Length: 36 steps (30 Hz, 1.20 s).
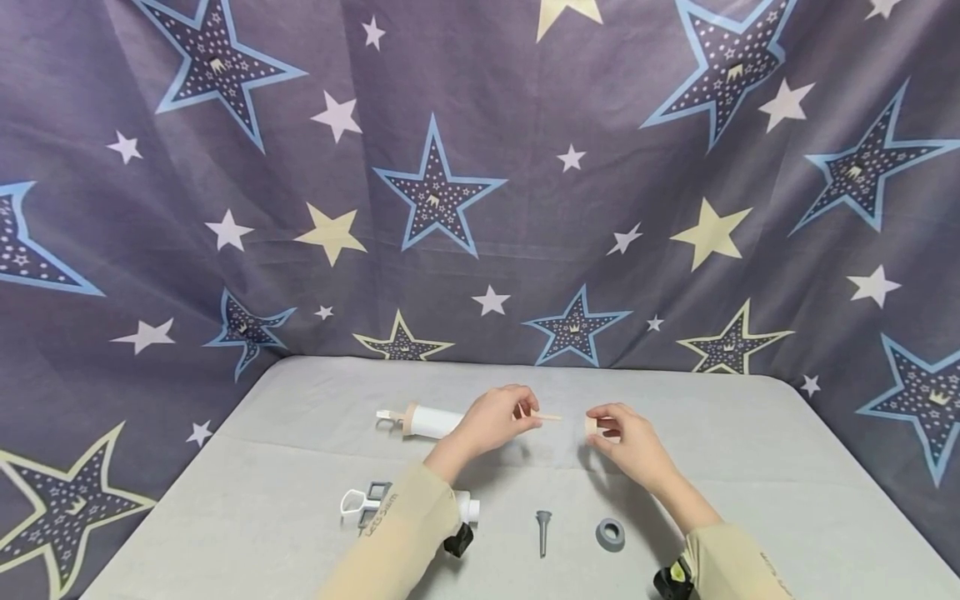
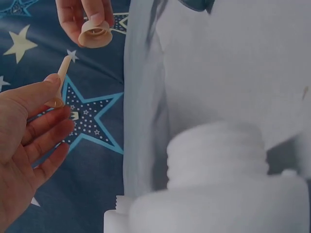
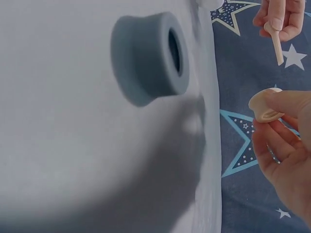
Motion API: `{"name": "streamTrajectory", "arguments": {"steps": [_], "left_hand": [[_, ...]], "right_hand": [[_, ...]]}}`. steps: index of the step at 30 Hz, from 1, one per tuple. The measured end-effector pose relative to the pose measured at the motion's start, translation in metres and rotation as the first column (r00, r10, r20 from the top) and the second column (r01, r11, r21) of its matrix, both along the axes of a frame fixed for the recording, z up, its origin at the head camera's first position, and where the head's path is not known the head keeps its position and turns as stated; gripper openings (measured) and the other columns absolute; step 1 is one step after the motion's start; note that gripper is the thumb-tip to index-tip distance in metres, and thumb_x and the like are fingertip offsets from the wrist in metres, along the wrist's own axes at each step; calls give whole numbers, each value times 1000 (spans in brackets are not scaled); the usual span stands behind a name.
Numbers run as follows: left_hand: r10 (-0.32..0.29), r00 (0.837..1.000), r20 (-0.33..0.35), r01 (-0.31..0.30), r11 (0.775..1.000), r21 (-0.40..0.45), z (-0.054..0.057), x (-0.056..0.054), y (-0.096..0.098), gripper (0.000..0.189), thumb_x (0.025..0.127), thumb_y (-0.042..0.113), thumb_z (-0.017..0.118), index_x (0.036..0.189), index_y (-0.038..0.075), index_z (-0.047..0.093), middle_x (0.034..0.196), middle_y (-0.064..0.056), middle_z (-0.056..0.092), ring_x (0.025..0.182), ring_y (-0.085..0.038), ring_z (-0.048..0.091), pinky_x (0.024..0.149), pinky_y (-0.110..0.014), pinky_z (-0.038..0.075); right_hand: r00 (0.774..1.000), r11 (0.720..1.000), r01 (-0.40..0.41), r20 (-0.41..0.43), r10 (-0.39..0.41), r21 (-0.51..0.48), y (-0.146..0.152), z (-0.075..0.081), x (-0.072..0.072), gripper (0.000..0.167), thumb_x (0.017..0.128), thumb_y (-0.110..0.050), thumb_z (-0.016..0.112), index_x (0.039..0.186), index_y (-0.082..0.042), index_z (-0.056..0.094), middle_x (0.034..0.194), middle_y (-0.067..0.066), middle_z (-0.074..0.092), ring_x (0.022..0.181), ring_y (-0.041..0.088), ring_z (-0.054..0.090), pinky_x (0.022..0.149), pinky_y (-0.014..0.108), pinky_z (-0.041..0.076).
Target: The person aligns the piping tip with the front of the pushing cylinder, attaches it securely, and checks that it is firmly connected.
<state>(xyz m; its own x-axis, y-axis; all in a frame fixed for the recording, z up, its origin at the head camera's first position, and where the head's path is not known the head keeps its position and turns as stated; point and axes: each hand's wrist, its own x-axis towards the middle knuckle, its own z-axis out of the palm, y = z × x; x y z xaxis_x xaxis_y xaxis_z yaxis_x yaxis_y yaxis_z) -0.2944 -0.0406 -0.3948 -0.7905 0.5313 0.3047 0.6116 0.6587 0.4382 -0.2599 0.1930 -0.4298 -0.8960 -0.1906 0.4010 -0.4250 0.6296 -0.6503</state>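
Observation:
Between thumb and fingers, my left hand (image 1: 491,418) pinches a thin beige tube with a flared end (image 2: 63,73), its narrow tip pointing right. Facing it across a gap, my right hand (image 1: 628,440) grips a beige threaded ring cap (image 3: 262,107) by its sides. In the left wrist view the cap's opening shows from below. Both hands are raised above the table, and the two beige parts are apart. Behind my left hand lies a white cylinder (image 1: 435,422) with a beige collar and a pale piece protruding at its left; the hand hides its right end.
On the grey-covered table (image 1: 300,467), a grey flared tube (image 1: 543,533) and a grey ring (image 1: 603,542) lie near the front. Under my left forearm is a white threaded bottle (image 1: 468,508), partly hidden, beside a white-and-grey handled part (image 1: 367,502). A star-patterned curtain (image 1: 525,250) hangs behind.

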Motion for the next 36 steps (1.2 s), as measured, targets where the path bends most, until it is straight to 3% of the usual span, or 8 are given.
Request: {"name": "streamTrajectory", "arguments": {"steps": [17, 24, 36], "left_hand": [[34, 999, -5, -34, 999, 40, 1, 5, 0, 15, 81, 30, 67, 88, 19, 61, 79, 9, 59, 72, -7, 56, 63, -18, 42], [-1, 999, -34, 3, 999, 48, 6, 10, 3, 16, 81, 31, 66, 89, 18, 61, 81, 7, 60, 73, -9, 58, 64, -17, 43], [1, 999, -46, 1, 999, 43, 8, 14, 7, 17, 81, 32, 66, 90, 18, 61, 82, 7, 60, 73, -9, 58, 64, -17, 43]], "right_hand": [[1000, 999, -20, -7, 20, -48, -8, 10, 6, 30, 75, -6, 71, 104, -3, 63, 103, 9, 63, 90, 23, 63, 76, 35, 52], [1000, 997, -29, 10, 29, -77, -10, 14, 7, 31, 77, -9, 70, 106, -5, 62, 100, 5, 63, 88, 19, 62, 79, 34, 51], [999, 993, -41, 14, 43, -113, -15, 18, 8, 33, 77, -10, 70, 108, -4, 61, 105, 8, 63, 91, 20, 64, 79, 35, 51]]}}
